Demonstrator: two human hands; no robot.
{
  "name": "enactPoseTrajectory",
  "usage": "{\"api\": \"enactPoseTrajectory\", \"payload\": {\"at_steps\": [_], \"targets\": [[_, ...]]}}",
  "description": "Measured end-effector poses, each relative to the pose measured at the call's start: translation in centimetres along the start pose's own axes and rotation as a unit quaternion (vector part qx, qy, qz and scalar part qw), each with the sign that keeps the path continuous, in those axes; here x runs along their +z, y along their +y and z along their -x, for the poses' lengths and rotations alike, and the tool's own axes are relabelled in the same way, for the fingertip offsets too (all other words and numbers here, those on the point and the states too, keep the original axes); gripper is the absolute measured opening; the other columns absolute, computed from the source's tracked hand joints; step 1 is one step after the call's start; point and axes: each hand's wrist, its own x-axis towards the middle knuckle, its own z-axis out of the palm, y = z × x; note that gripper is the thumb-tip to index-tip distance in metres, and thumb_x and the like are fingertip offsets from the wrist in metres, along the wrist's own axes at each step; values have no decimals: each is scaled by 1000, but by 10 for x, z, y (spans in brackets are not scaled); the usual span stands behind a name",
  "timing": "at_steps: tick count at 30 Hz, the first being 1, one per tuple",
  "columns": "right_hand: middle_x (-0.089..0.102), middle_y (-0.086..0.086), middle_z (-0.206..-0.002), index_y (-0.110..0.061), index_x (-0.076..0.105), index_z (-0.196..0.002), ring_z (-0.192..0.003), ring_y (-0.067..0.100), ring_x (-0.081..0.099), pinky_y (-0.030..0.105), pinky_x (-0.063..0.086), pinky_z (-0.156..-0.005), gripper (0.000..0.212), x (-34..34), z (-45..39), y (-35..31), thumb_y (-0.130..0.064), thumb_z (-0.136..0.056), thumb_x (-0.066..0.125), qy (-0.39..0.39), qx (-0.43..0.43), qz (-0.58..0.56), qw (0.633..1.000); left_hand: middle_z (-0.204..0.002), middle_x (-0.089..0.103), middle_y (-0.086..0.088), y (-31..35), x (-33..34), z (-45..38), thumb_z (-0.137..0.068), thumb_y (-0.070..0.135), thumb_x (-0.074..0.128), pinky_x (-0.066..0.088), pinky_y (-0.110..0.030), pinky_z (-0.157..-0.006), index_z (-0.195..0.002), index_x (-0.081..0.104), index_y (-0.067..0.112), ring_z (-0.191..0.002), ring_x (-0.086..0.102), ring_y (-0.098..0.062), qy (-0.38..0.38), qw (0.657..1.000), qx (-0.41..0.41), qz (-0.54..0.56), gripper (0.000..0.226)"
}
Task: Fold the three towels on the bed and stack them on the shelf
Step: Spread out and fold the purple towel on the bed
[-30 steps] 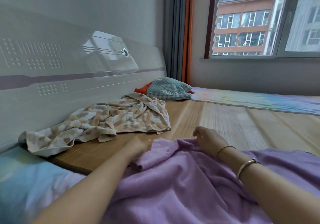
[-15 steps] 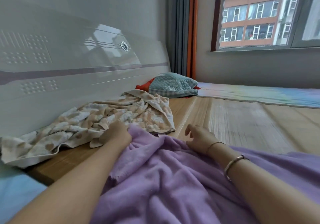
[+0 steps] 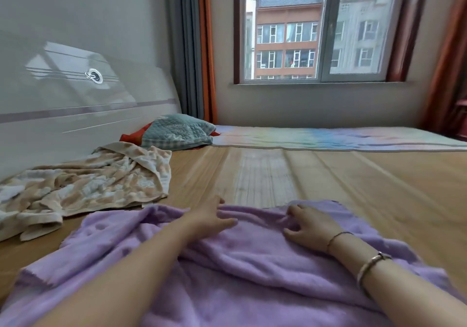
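Purple towel [image 3: 252,271] lies rumpled on the bed [image 3: 366,187], nearest the viewer, long axis running left to right, far edge toward the window [image 3: 318,28]. Left hand [image 3: 209,219] rests flat on its far edge, fingers spread. Right hand [image 3: 307,226] grips a fold near the far right corner, fingers curled into the cloth. Beige patterned towel [image 3: 86,187] lies crumpled beyond on the left, along the headboard [image 3: 75,104]. Teal towel [image 3: 177,132] is heaped farthest away, at the headboard's end.

purple towel [image 3: 252,263] cut off below | beige towel [image 3: 83,187] cut left (crumpled)
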Motion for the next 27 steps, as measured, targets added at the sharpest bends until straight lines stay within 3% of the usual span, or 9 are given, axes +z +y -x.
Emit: {"api": "enactPoseTrajectory", "payload": {"at_steps": [5, 10, 13, 16, 20, 22, 24, 26, 27], "targets": [[60, 6, -118, -16, 58, -107, -109, 26, 56, 33, 42, -86, 22, -15, 24, 35, -18, -92, 42, 87, -4, 86, 993, -133, 50, -10, 35, 23, 2, -82, 37, 56, 37, -37, -98, -128, 47, 27, -122, 46, -31, 67, 968, 8, -242, 48], [60, 2, -116, -17, 50, -113, -108, 25, 56, 35, 45, -88, 38, -21, 47, 48, -44, -88, 54, 79, 32, 16, 996, -138, 46, -2, 24, 21, 10, -88, 41, 49, 33, -41, -105, -129, 45, 25, -126, 40, -29, 53, 960, -23, -276, 44], [61, 3, -111, -20, 51, -97, -103, 25, 56, 32, 39, -82, 18, -26, 61, 50, -36, -91, 45, 68, -11, 62, 996, -140, 44, 4, 19, 19, 22, -88, 38, 50, 28, -47, -107, -131, 42, 28, -130, 38, -23, 60, 972, -21, -227, 45], [52, -7, -79, -26, 35, -67, -80, 17, 45, 28, 29, -68, 15, -37, 77, 46, -39, -75, 37, 112, -93, -45, 988, -150, 33, 5, 28, 17, 36, -85, 32, 55, 17, -50, -113, -147, 23, 27, -139, 29, -18, 81, 976, 24, -203, 70], [39, -9, -68, -21, 37, -62, -66, 7, 37, 19, 30, -63, 17, -57, 106, 33, -35, -67, 45, 97, -126, -274, 949, -159, 10, 7, 50, 12, 48, -77, 31, 61, 7, -52, -117, -149, 16, 35, -146, 12, -22, 68, 973, 72, -209, 84], [34, -5, -64, -10, 39, -61, -60, 6, 31, 24, 25, -57, 30, -64, 117, 26, -39, -66, 42, 76, -117, -346, 928, -149, 33, 4, 61, 4, 58, -74, 32, 58, 12, -52, -115, -126, 50, 34, -139, 26, -21, 63, 975, 106, -182, 52], [39, 10, -66, 7, 48, -68, -63, 21, 32, 29, 26, -62, 48, -72, 128, 25, -41, -67, 42, 68, -74, -394, 914, -102, 61, 0, 71, -7, 72, -68, 33, 46, 38, -38, -95, -77, 58, 25, -99, 51, -16, 33, 983, 130, -123, 17], [34, 13, -68, -4, 43, -63, -66, 25, 29, 32, 25, -65, 38, -78, 131, 27, -41, -66, 43, 55, -26, -428, 902, -75, 58, 2, 79, -16, 88, -67, 38, 37, 38, -31, -70, -67, 53, 19, -79, 52, -16, 4, 990, 137, -36, 25], [33, 7, -69, -14, 38, -63, -66, 20, 29, 33, 25, -65, 27, -81, 131, 29, -39, -68, 44, 45, -2, -432, 901, -83, 62, 6, 81, -18, 94, -74, 42, 34, 40, -31, -75, -77, 61, 22, -87, 56, -15, -18, 991, 129, -11, 34]]}}
